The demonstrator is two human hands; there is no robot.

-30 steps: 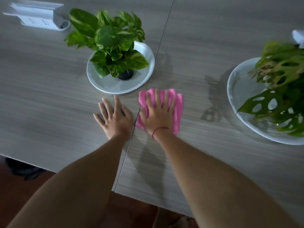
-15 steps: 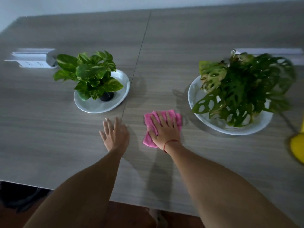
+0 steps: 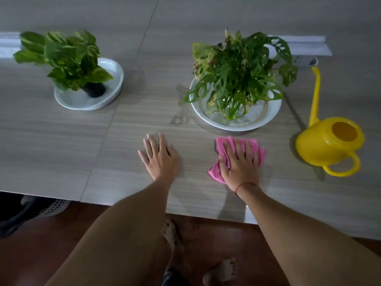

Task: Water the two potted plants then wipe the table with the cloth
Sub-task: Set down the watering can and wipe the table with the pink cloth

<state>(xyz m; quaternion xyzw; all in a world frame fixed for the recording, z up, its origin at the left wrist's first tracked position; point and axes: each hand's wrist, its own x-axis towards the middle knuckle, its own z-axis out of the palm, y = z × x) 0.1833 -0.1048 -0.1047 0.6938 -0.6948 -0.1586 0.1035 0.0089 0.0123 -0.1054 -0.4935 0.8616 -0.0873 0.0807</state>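
Observation:
My right hand (image 3: 240, 164) lies flat on a pink cloth (image 3: 260, 152), pressing it onto the grey wood-grain table (image 3: 61, 145), just in front of the right plant. My left hand (image 3: 160, 156) rests flat on the bare table beside it, fingers spread, holding nothing. The left potted plant (image 3: 66, 56), broad variegated leaves in a small dark pot, stands on a white plate (image 3: 111, 93). The right potted plant (image 3: 239, 73), with holed leaves, sits in a larger white dish (image 3: 268, 118). A yellow watering can (image 3: 327, 145) stands at the right, its spout pointing away.
White power strips lie along the back of the table, one at the left (image 3: 8, 46) and one behind the right plant (image 3: 305, 46). A seam (image 3: 115, 112) runs across the table. The near table edge (image 3: 185, 213) is by my legs, above a dark red floor.
My right hand has slid the pink cloth to the right, from by the left plant to in front of the right one. My left hand followed. The view shifted right, showing the watering can.

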